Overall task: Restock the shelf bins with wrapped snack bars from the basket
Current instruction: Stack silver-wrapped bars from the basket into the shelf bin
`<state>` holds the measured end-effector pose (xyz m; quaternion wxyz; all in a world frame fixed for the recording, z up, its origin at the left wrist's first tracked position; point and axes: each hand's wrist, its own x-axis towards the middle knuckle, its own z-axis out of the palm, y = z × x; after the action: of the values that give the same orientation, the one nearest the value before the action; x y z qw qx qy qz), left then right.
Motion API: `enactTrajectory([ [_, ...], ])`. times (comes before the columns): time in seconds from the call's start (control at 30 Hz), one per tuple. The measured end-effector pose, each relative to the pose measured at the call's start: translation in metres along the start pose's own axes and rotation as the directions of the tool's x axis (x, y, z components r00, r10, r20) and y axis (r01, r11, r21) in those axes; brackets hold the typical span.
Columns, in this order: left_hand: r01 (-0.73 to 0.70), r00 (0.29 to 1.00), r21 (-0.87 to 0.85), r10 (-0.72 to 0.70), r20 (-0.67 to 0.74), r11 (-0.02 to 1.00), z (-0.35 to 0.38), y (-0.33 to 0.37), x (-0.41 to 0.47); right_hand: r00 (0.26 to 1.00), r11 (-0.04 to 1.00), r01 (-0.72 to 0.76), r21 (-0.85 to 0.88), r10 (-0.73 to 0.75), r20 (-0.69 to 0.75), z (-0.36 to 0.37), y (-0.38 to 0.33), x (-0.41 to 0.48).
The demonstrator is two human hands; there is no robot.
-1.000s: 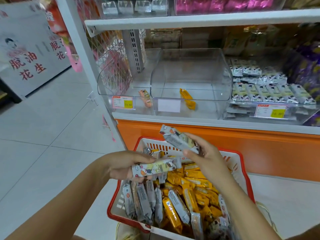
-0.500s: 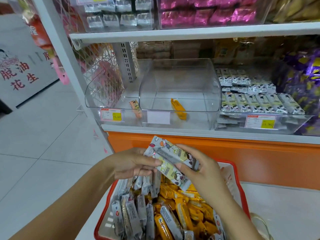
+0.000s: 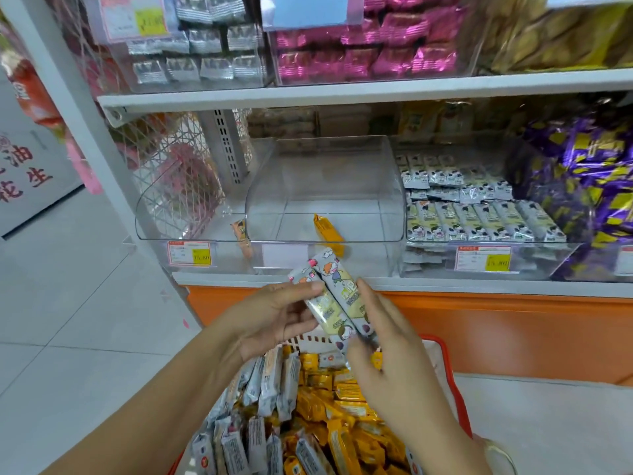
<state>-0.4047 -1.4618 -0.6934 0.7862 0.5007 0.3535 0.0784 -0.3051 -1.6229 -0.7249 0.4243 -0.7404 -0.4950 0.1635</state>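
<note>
— Hands first?
— The left hand (image 3: 274,313) grips the pale bar (image 3: 320,308), thumb on top and fingers curled beneath. The right hand (image 3: 390,368) pinches the cartoon bar (image 3: 337,274). The two bars touch side by side, tilted up toward the shelf edge.
— Below them?
— The red basket (image 3: 457,382), with grey bars (image 3: 274,382) on its left and yellow bars (image 3: 342,395) on its right.
— And the bins?
— The left bin (image 3: 164,214) holds one orange bar (image 3: 240,234). The middle bin (image 3: 325,186) holds a lone yellow bar (image 3: 327,231). The right bin (image 3: 561,258) has rows of grey-white bars (image 3: 479,221). Purple packs (image 3: 582,186) sit furthest right.
</note>
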Motion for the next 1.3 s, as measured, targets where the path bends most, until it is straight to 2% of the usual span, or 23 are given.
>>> enactTrajectory([
  [0.07, -0.012, 1.000, 0.035, 0.012, -0.012, 0.999, 0.009, 0.004, 0.003, 0.998, 0.997, -0.003, -0.076, -0.001, -0.055, 0.000, 0.001, 0.000],
  [0.17, -0.063, 0.998, 0.104, 0.063, 0.006, 0.993, 0.024, 0.008, 0.006, 0.973, 0.992, -0.013, -0.129, -0.017, -0.229, -0.002, 0.007, 0.002],
  [0.27, -0.195, 0.980, 0.261, 0.175, 0.096, 0.946, 0.039, 0.015, 0.008, 0.925, 0.997, -0.064, -0.048, 0.041, -0.378, -0.011, 0.016, 0.008],
  [0.33, -0.320, 0.947, 0.391, 0.304, 0.104, 0.863, 0.046, 0.022, 0.010, 0.892, 0.993, -0.094, 0.064, 0.113, -0.438, -0.027, 0.019, 0.017],
  [0.37, -0.371, 0.915, 0.507, 0.398, 0.059, 0.778, 0.047, 0.024, 0.014, 0.870, 0.991, -0.098, 0.088, 0.128, -0.477, -0.038, 0.020, 0.023],
  [0.4, -0.378, 0.861, 0.670, 0.509, -0.001, 0.639, 0.045, 0.025, 0.019, 0.841, 0.990, -0.104, 0.093, 0.137, -0.523, -0.052, 0.022, 0.031],
  [0.47, -0.271, 0.740, 0.912, 0.673, -0.007, 0.308, 0.035, 0.024, 0.031, 0.782, 0.991, -0.121, 0.063, 0.135, -0.608, -0.082, 0.029, 0.051],
  [0.5, -0.225, 0.718, 0.953, 0.696, 0.023, 0.201, 0.030, 0.022, 0.037, 0.759, 0.990, -0.138, 0.024, 0.121, -0.640, -0.098, 0.034, 0.064],
  [0.57, -0.200, 0.734, 0.974, 0.675, 0.077, 0.107, 0.021, 0.017, 0.048, 0.729, 0.971, -0.227, -0.072, 0.121, -0.673, -0.130, 0.048, 0.094],
  [0.67, -0.204, 0.745, 0.976, 0.659, 0.103, 0.077, 0.018, 0.014, 0.057, 0.736, 0.900, -0.387, -0.201, 0.170, -0.655, -0.172, 0.064, 0.142],
  [0.8, -0.230, 0.728, 0.971, 0.673, 0.130, 0.062, 0.016, 0.016, 0.063, 0.782, 0.801, -0.488, -0.348, 0.224, -0.581, -0.198, 0.085, 0.202],
  [0.93, -0.236, 0.721, 0.970, 0.678, 0.141, 0.050, 0.015, 0.015, 0.069, 0.800, 0.745, -0.543, -0.387, 0.318, -0.509, -0.197, 0.112, 0.236],
  [1.03, -0.252, 0.701, 0.967, 0.696, 0.153, 0.041, 0.014, 0.013, 0.071, 0.795, 0.734, -0.555, -0.392, 0.329, -0.509, -0.187, 0.126, 0.244],
  [1.13, -0.270, 0.693, 0.962, 0.700, 0.175, 0.027, 0.012, 0.011, 0.072, 0.856, 0.743, -0.492, -0.454, 0.318, -0.407, -0.177, 0.126, 0.248],
  [1.2, -0.289, 0.678, 0.957, 0.709, 0.193, 0.016, 0.010, 0.008, 0.073, 0.877, 0.778, -0.467, -0.420, 0.347, -0.333, -0.175, 0.122, 0.250],
  [1.3, -0.347, 0.670, 0.938, 0.695, 0.261, -0.018, 0.007, 0.004, 0.073, 0.865, 0.812, -0.480, -0.332, 0.376, -0.332, -0.175, 0.119, 0.248],
])
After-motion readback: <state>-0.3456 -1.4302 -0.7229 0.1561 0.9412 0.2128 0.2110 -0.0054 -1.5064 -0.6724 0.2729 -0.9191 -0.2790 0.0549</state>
